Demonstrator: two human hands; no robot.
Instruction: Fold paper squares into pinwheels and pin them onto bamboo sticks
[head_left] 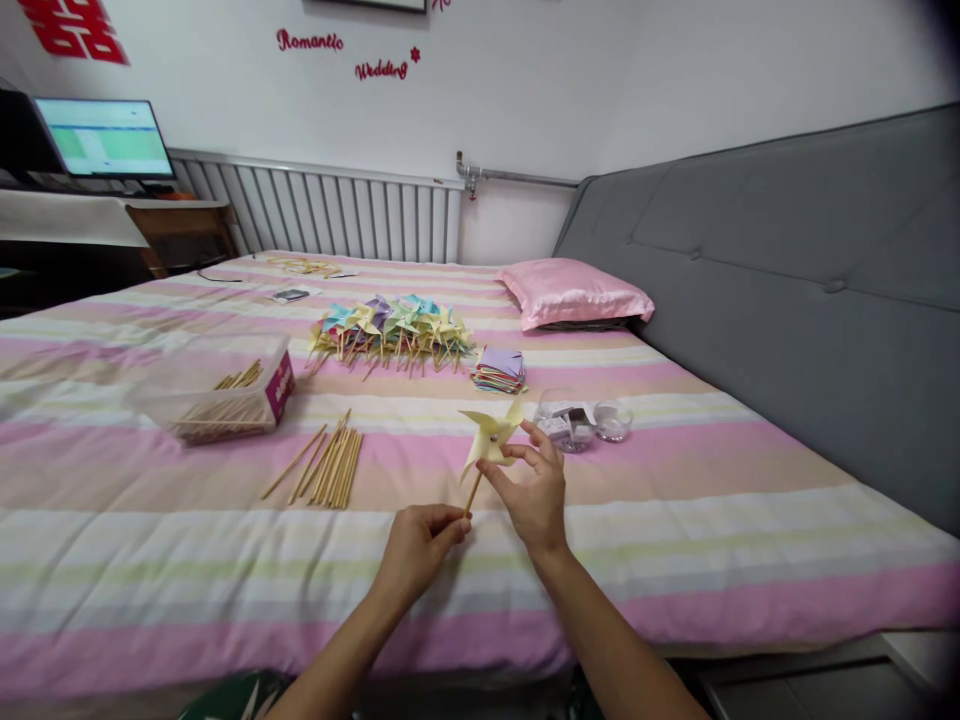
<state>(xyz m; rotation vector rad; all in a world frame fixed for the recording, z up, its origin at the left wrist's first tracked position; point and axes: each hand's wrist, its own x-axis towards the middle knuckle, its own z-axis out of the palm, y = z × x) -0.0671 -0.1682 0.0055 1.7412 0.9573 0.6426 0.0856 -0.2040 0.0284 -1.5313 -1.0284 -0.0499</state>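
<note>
Left hand [418,545] pinches the stick [472,493], which slants up and rightward! Right hand [543,492], nearer the pinwheel [487,440], holds its blades.

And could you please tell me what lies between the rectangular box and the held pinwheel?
In the head view, wooden sticks lie on the bedspread between the box and pinwheel.

Shows fairly bright, soft, even room light, from source out of view. Throws only faint shadows on bed [660,520]. Catches sheen on pillow [577,288], glints on clear dish [613,421]. Blurs fine text on lit screen [105,140]. Falls near-black under desk [180,222]. Renders pinwheel [487,440] fairly clear, far pile [397,322] softer. Stretches headboard [787,230] toward right edge; darkens upper-right corner.
</note>
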